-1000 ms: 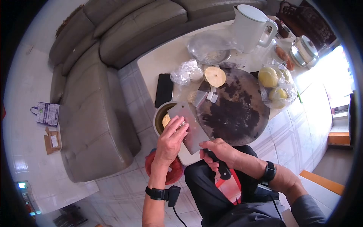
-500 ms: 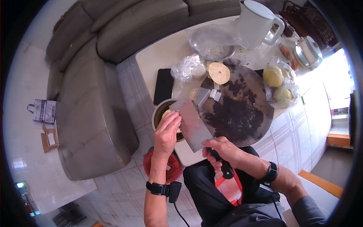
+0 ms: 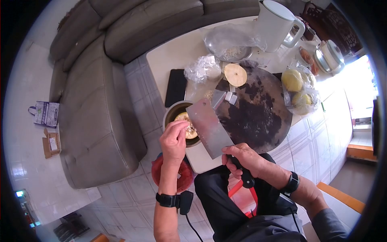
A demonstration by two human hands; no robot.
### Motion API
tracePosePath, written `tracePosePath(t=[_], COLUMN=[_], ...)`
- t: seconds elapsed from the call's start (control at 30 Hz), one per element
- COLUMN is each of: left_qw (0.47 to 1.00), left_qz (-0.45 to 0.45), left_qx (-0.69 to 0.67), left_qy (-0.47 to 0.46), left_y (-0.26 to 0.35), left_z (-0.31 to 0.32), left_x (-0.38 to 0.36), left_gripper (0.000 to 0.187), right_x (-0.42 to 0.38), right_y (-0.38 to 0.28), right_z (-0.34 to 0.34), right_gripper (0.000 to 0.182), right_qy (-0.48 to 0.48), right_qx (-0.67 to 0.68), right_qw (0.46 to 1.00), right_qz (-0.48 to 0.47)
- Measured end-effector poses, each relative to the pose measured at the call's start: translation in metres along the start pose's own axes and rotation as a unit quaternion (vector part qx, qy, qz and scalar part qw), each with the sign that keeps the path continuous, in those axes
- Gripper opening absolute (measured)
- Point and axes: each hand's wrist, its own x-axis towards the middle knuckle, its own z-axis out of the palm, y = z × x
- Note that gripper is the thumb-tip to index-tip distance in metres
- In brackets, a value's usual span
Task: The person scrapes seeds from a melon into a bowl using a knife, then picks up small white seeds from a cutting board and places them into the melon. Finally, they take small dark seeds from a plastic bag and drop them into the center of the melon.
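Observation:
My right hand (image 3: 244,161) grips the black handle of a cleaver (image 3: 209,130), its broad blade slanting up and left beside the pot. Over the rim of a metal pot (image 3: 168,115) is my left hand (image 3: 174,139), its fingers pressed together; what they hold, if anything, is hidden. Inside the pot sits a pale yellow fruit (image 3: 191,131) with whitish bits on its top, partly covered by the fingers. A round cut slice of fruit (image 3: 235,75) lies at the far edge of the dark round chopping board (image 3: 266,109). Small white cubes (image 3: 231,98) rest on the board's left side.
On the table (image 3: 161,60) are a black phone (image 3: 176,88), a crumpled plastic bag (image 3: 203,69), a plastic-covered metal bowl (image 3: 229,46), a white kettle (image 3: 278,24) and bagged yellow fruit (image 3: 298,86). Below the table edge stands a red bin (image 3: 179,177). A grey sofa (image 3: 100,121) is at left.
The cleaver has swung slightly right, away from the pot, with my right hand. My left hand has come off the blade and moved a little down and left, revealing more of the fruit.

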Motion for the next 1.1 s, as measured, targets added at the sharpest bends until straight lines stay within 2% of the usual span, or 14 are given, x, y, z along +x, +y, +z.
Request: tracePosePath(t=[0.2,0.27,0.3,0.4,0.5,0.6,0.73,0.83,0.9,1.03,1.1], left_qw=[0.998,0.984,0.981,0.961,0.939,0.943,0.935,0.928,0.944,0.938,0.934], left_qz=[0.019,0.089,0.086,0.102,0.094,0.05,0.064,0.031,0.008,0.082,0.081], left_qx=[0.031,0.139,0.144,0.223,0.289,0.299,0.324,0.355,0.329,0.318,0.328], left_qy=[-0.043,-0.071,-0.095,-0.129,-0.163,-0.137,-0.128,-0.104,-0.033,-0.107,-0.115], left_y=[0.033,0.038,0.038,0.038,0.041,0.033,0.02,0.017,0.02,0.048,0.051], left_z=[-0.005,-0.008,-0.011,-0.015,-0.021,-0.017,-0.013,-0.012,-0.013,-0.011,-0.006], left_x=[-0.01,-0.016,-0.023,-0.034,-0.033,-0.031,-0.031,-0.031,-0.028,-0.023,-0.023], left_gripper=[0.031,0.037,0.047,0.054,0.062,0.067,0.06,0.058,0.056,0.054,0.055], right_x=[0.0,-0.001,-0.001,0.001,0.003,0.002,-0.004,-0.008,-0.013,-0.014,-0.015], right_y=[-0.002,-0.005,-0.006,-0.007,-0.007,-0.006,-0.002,0.001,0.002,0.004,0.006], right_z=[0.006,0.009,0.01,0.011,0.014,0.012,0.008,0.007,0.007,0.004,0.005], right_gripper=[0.033,0.033,0.033,0.032,0.031,0.03,0.029,0.03,0.03,0.031,0.031], right_qy=[-0.019,-0.02,-0.021,-0.032,-0.028,-0.031,-0.032,-0.026,-0.015,-0.018,-0.026], right_qx=[0.017,0.021,0.026,0.02,0.03,0.034,0.03,0.024,-0.002,0.013,0.0], right_qw=[1.0,0.999,0.999,0.999,0.999,0.999,0.999,0.999,1.0,1.0,1.0], right_qz=[-0.014,-0.017,-0.019,-0.037,-0.028,-0.008,-0.002,-0.004,-0.004,0.011,0.013])
